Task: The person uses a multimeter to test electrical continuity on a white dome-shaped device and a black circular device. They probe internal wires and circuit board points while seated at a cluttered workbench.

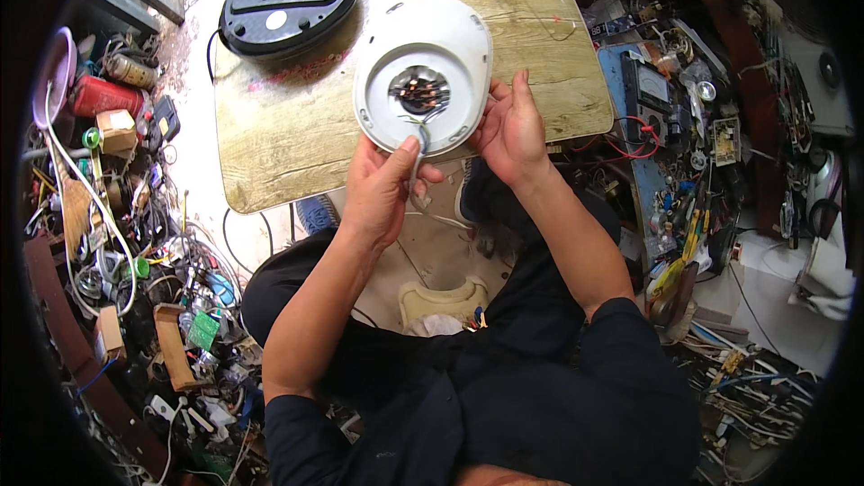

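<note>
The person's left hand (380, 187) is pinching the grey cable (423, 138) at the lower rim of the white shell (428, 25), thumb on top. The right hand (511, 133) is spreading open, its thumb standing clear and its fingers supporting the shell's right edge. The shell is tilting above the table's (297, 148) near edge, its round opening showing wires (421, 90). The wiring is apparently being checked or positioned; the next move is probably calling for a steady shell and a slack cable. Beyond, a black appliance (290, 7) is lying on the table; a meter (646, 85) is sitting rightward.
</note>
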